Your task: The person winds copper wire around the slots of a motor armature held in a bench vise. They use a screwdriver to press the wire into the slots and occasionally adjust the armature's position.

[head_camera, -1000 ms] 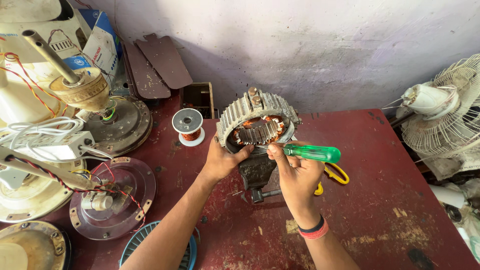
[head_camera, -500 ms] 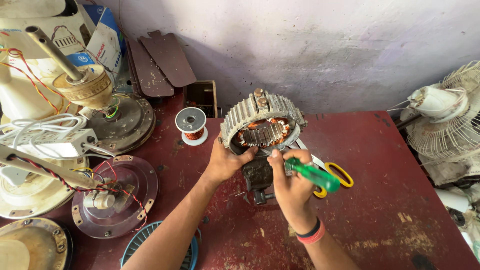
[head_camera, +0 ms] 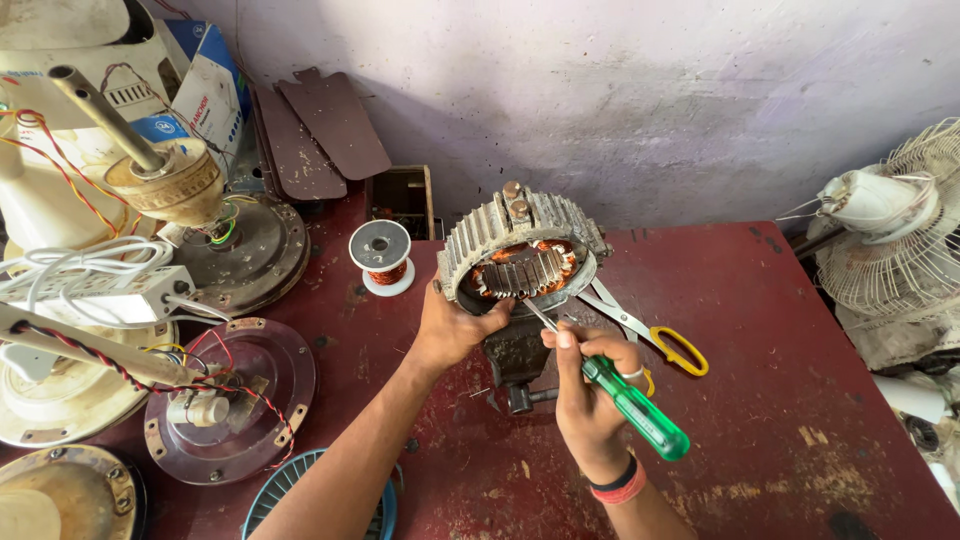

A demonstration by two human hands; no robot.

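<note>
A round metal fan stator [head_camera: 520, 250] with copper windings stands tilted on a small dark bench vise [head_camera: 520, 360] at the middle of the red table [head_camera: 800, 350]. My left hand [head_camera: 450, 325] grips the stator's lower left rim. My right hand [head_camera: 585, 400] holds a green-handled screwdriver [head_camera: 635, 405], and its thin shaft points up into the stator's inner slots. A red and black band circles my right wrist.
Yellow-handled scissors [head_camera: 660, 335] lie right of the vise. A spool of copper wire [head_camera: 380, 255] stands to the left. Ceiling fan motors, plates and wires [head_camera: 215, 390] crowd the left side. Brown fan blades [head_camera: 320, 130] lean on the wall. A table fan [head_camera: 890, 230] stands at right.
My right hand has swung the screwdriver from lying level to pointing up into the stator, handle now down to the right. The view has moved closer. My left hand stays on the rim.
</note>
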